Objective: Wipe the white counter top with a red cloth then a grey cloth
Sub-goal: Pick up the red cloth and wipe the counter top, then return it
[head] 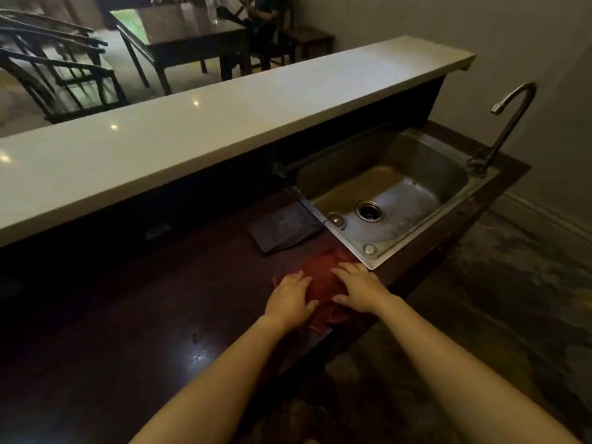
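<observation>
A crumpled red cloth (322,278) lies on the dark lower worktop (134,331), close to its front edge and the sink's near corner. My left hand (290,299) rests palm down on the cloth's left part, fingers spread. My right hand (360,286) lies flat on its right part, fingers pointing left. Neither hand has the cloth gathered in a grip. A folded grey cloth (285,226) lies just beyond, beside the sink. The long white counter top (192,129) runs across the view on a raised ledge behind the worktop.
A steel sink (397,190) with a curved tap (509,123) is set in the worktop's right end. Beyond the white counter stand a dark table (179,36) and wooden chairs (64,78). A wall rises at the right, with floor below.
</observation>
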Available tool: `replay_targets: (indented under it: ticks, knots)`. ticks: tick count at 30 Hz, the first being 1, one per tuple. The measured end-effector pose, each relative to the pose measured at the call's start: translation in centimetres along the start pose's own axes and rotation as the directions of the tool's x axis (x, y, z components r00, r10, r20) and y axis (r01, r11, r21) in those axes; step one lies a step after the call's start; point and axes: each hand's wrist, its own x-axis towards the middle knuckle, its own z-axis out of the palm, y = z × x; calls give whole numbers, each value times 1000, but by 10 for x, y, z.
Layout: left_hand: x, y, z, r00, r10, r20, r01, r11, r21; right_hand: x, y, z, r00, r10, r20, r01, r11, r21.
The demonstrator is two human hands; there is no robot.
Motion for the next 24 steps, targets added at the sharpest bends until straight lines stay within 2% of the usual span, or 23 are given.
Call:
replay_targets:
  ticks: [3, 6, 8, 12, 16, 18, 21, 24]
  knots:
    - [13, -1, 15, 995, -29, 94, 21, 997, 79, 15, 11, 5, 999, -31, 25, 31, 1000, 4]
    - [18, -6, 32, 998, -22, 61, 14, 992, 126, 29, 20, 13, 996, -58, 72, 57, 998, 16]
    - [20, -12, 40, 1000, -9, 15, 7, 993, 119, 34, 28, 18, 995, -82, 51, 81, 996, 30]
    - [23, -17, 49, 998, 22, -63, -15, 994, 111, 37, 33, 29, 992, -94, -83, 100, 992, 78]
    - [27, -17, 49, 986, -6, -164, 19, 997, 79, 37, 18, 48, 945, 21, -326, 34, 986, 163]
    - [29, -15, 48, 982, -15, -189, 36, 994, 106, 35, 9, 55, 913, 61, -404, 12, 984, 176]
    - [32, -13, 44, 980, -17, -197, 47, 988, 146, 36, 6, 54, 886, 45, -461, 37, 985, 167]
    - [32, -12, 31, 976, -36, -215, 59, 993, 102, 37, 5, 43, 886, 31, -463, 47, 987, 155]
